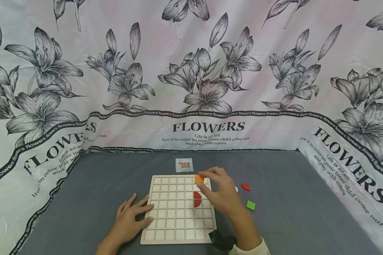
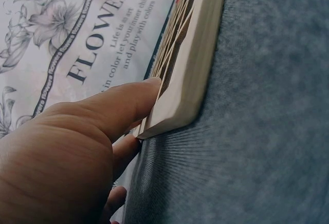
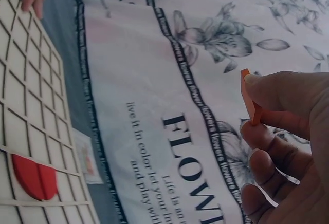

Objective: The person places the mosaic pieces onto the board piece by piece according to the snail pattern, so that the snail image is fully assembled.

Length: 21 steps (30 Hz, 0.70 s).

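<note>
A wooden grid board (image 1: 173, 214) lies on the grey cloth. Two red quarter-circle pieces (image 1: 196, 199) sit in adjoining cells towards its right side, together forming a half circle. Over the board's far right corner, my right hand (image 1: 221, 193) pinches an orange square tile (image 1: 199, 179) between thumb and fingers. The right wrist view shows the orange tile (image 3: 250, 96) edge-on, held up off the board. My left hand (image 1: 127, 219) rests at the board's left edge with fingers spread, and its thumb (image 2: 128, 106) touches the wooden rim in the left wrist view.
A small picture card (image 1: 184, 165) with a coloured grid drawing lies beyond the board. On the right are a red quarter-circle piece (image 1: 245, 187), a green square tile (image 1: 250, 205) and a white piece (image 1: 236, 189) partly hidden by my hand. A flower-printed curtain (image 1: 207, 88) stands behind.
</note>
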Motion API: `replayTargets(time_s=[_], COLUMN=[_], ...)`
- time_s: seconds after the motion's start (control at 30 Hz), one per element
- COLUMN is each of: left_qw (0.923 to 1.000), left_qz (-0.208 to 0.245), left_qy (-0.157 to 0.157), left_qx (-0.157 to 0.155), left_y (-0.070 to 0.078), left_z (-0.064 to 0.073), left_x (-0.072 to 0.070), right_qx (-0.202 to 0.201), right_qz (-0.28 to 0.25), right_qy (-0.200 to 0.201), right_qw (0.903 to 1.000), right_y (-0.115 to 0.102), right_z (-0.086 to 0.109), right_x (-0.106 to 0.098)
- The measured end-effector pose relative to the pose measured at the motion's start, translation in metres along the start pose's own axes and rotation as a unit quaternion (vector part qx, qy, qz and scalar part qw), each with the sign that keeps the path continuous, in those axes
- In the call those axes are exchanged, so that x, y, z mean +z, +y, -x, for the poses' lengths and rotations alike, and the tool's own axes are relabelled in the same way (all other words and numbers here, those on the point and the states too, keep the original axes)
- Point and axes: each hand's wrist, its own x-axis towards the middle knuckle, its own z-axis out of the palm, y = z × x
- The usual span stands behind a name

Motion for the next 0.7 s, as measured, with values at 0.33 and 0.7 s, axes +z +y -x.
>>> replayTargets(time_s=[0.33, 0.7], left_qw=[1.0, 1.0], left_qz=[-0.005, -0.006], left_qy=[-0.001, 0.002], left_qx=[-0.006, -0.003], left_y=[0.0, -0.001], left_z=[0.001, 0.001], left_x=[-0.001, 0.0], right_qx=[0.085, 0.104], right_qz=[-0.024, -0.01], right_qy=[-0.04, -0.09], right_qw=[0.9953, 0.9904], right_y=[0.02, 0.042], right_z=[0.004, 0.015], right_x=[0.035, 0.059])
